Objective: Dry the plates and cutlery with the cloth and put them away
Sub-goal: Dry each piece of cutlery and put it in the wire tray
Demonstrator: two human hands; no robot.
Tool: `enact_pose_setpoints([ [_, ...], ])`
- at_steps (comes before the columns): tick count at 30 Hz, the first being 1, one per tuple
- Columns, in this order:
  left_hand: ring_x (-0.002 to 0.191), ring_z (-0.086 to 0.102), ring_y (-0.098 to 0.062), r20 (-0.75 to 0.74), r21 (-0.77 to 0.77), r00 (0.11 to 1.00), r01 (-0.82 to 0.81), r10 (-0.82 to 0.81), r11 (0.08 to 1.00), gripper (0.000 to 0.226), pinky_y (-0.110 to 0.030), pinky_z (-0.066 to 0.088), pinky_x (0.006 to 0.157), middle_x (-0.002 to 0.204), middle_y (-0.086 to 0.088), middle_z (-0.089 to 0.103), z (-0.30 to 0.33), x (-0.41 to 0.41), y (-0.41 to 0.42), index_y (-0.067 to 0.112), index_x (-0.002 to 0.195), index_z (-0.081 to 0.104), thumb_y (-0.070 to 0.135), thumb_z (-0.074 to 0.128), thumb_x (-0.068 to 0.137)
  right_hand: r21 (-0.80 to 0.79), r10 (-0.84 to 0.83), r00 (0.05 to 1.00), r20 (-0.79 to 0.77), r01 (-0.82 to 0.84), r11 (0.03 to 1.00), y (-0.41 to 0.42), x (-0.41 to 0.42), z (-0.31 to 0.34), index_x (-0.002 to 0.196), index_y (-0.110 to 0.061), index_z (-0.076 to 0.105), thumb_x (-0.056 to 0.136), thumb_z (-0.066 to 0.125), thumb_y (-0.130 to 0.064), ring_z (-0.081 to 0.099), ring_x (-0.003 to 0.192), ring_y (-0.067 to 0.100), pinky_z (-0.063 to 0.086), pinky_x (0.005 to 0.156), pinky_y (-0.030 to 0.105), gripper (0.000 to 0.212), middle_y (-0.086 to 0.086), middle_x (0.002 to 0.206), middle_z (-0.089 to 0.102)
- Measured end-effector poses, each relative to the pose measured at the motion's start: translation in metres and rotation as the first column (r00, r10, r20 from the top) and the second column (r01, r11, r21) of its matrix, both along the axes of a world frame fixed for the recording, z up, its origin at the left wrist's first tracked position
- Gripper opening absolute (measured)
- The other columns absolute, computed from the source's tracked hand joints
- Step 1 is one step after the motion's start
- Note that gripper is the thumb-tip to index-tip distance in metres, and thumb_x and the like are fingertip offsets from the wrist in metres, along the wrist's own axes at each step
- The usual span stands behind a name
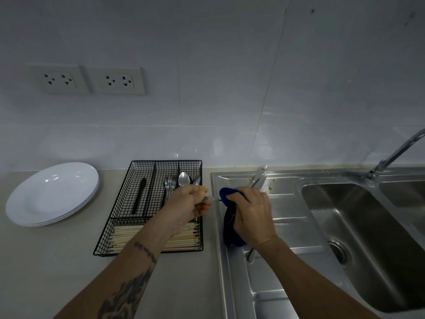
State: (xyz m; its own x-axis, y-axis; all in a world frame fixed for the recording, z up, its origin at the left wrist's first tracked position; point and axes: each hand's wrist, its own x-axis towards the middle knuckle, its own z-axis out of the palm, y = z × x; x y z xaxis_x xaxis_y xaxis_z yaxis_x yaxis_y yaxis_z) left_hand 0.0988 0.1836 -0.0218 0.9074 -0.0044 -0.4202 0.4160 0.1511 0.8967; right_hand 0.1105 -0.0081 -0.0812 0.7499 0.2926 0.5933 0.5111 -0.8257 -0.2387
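Head view: bench (57, 261) carries stacked plates (51, 194) and wire tray (115, 226). Drying in hand: right hand (251, 215) grips blue cloth (230, 229), left hand (186, 208) pinches a utensil (212, 199) into it. Next, traying, likely.

Hands: two, a left hand (184, 207) and a right hand (251, 214)
Cloths: one dark blue cloth (231, 229)
Plates: one stack of white plates (51, 194), at least three rims showing; exact number cannot be told
Wire trays: one black cutlery tray (119, 204), with four compartments
Knives in tray: one black knife (139, 195)
Forks in tray: a small bunch of forks (169, 184), number unclear
Spoons in tray: two spoons (184, 179)
Chopsticks: one large bundle of pale chopsticks (128, 237), too many to count
Cutlery on the drainer: a few metal pieces (259, 177), number unclear
Sink basins: two basins (358, 226)
Taps: one tap (391, 157)
Wall sockets: two double sockets (118, 80)
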Motion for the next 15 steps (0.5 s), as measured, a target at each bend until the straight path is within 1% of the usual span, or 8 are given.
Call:
enact_pose_setpoints([
  [2,0.089,0.069,-0.023,0.077,-0.064,0.995,0.063,-0.058,0.996,0.018,-0.032,0.056,0.083,0.094,-0.013,0.073,0.0,-0.002,0.002,0.002,0.111,0.064,0.006,0.052,0.098,0.027,-0.012,1.0,-0.007,0.012,1.0,0.0,0.001,0.001,0.1,-0.013,0.067,0.066,0.059,-0.004,0.059,0.078,0.03,0.047,0.073,0.04,0.036,0.007,0.099,0.064],
  [4,0.096,0.071,-0.022,0.187,0.028,0.975,0.115,-0.119,0.993,0.018,-0.032,0.057,0.087,0.099,-0.011,0.075,0.0,-0.004,0.003,0.004,0.11,0.066,0.001,0.058,0.094,0.056,-0.013,1.0,-0.008,0.014,0.998,-0.001,0.002,0.001,0.102,-0.013,0.066,0.067,0.059,-0.003,0.057,0.076,0.029,0.046,0.072,0.039,0.036,0.007,0.098,0.063],
  [5,0.093,0.072,-0.021,0.231,0.127,0.966,0.089,-0.117,0.988,0.018,-0.03,0.058,0.084,0.097,-0.01,0.076,-0.002,-0.005,0.001,0.005,0.108,0.067,-0.001,0.058,0.094,0.065,-0.011,1.0,0.0,0.011,0.998,0.0,0.002,0.002,0.103,-0.013,0.066,0.068,0.06,-0.003,0.057,0.078,0.028,0.045,0.072,0.038,0.037,0.007,0.099,0.064],
  [7,0.083,0.072,-0.018,0.299,0.269,0.954,-0.058,-0.026,0.961,0.014,-0.024,0.058,0.073,0.088,-0.009,0.075,-0.006,-0.004,-0.001,0.007,0.1,0.07,0.003,0.057,0.095,0.086,0.016,0.999,0.028,-0.018,0.996,0.005,0.0,0.005,0.106,-0.013,0.068,0.072,0.058,-0.004,0.057,0.085,0.026,0.045,0.077,0.036,0.036,0.007,0.104,0.065],
  [8,0.079,0.07,-0.016,0.326,0.313,0.945,-0.129,0.021,0.941,0.014,-0.023,0.057,0.07,0.086,-0.009,0.074,-0.007,-0.003,-0.002,0.008,0.096,0.07,0.007,0.057,0.096,0.095,0.045,0.998,0.041,-0.049,0.994,0.009,-0.002,0.006,0.109,-0.012,0.069,0.075,0.056,-0.005,0.056,0.092,0.025,0.045,0.081,0.035,0.037,0.007,0.109,0.065],
  [10,0.076,0.066,-0.016,0.347,0.363,0.934,-0.212,0.079,0.907,0.014,-0.028,0.057,0.071,0.086,-0.009,0.072,-0.009,0.001,-0.004,0.012,0.092,0.07,0.013,0.057,0.097,0.064,0.118,0.992,0.048,-0.121,0.991,0.013,-0.008,0.001,0.113,-0.009,0.069,0.076,0.06,-0.002,0.057,0.104,0.026,0.047,0.092,0.036,0.039,0.011,0.12,0.064],
  [12,0.076,0.068,-0.018,0.317,0.304,0.935,-0.26,0.16,0.917,0.015,-0.032,0.059,0.072,0.087,-0.013,0.071,-0.01,0.004,-0.004,0.01,0.088,0.068,0.01,0.056,0.097,-0.007,0.129,0.992,0.013,-0.129,0.992,0.01,-0.012,-0.01,0.116,-0.007,0.069,0.069,0.073,0.003,0.061,0.109,0.031,0.05,0.097,0.04,0.048,0.014,0.127,0.061],
  [15,0.076,0.073,-0.026,0.259,0.21,0.93,-0.319,0.262,0.924,0.018,-0.039,0.061,0.073,0.085,-0.014,0.072,-0.013,0.004,-0.004,0.011,0.083,0.067,0.006,0.055,0.096,-0.054,0.07,0.997,-0.028,-0.072,0.996,0.002,-0.016,-0.019,0.116,-0.008,0.069,0.056,0.082,0.007,0.063,0.111,0.033,0.043,0.099,0.039,0.063,0.013,0.133,0.06],
])
